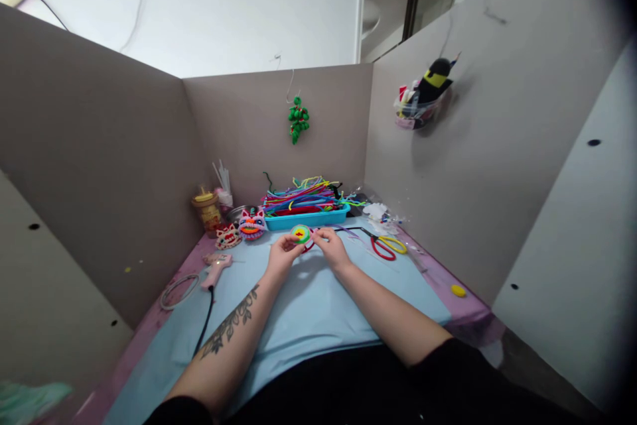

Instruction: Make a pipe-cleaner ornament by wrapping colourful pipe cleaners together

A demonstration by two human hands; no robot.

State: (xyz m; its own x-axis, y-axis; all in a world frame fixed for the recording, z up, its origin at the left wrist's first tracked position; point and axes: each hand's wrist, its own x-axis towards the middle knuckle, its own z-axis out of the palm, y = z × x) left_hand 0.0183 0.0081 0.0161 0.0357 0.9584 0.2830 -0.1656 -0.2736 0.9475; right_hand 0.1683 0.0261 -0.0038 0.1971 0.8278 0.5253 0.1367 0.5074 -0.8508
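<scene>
Above the blue cloth, my left hand (284, 252) pinches a small round pipe-cleaner piece (300, 234), green at the rim with yellow and red in its middle. At the right side of that piece, my right hand (330, 247) has thumb and forefinger closed on a thin pink-red strand, probably a pipe cleaner; its end is hidden by the fingers. A red loop shows just below, between the hands. Behind them a blue tray (308, 218) holds many coloured pipe cleaners (303, 198). Red-and-yellow-handled scissors (385, 247) lie to the right of my right hand.
Left on the table are a pink glue gun (217, 271) with its black cord, a purple lion-like figure (252, 224), a cream-and-red one (228, 237) and a lidded cup (208, 211). A yellow piece (458, 290) sits near the right edge. Grey partitions (279, 100) enclose the table.
</scene>
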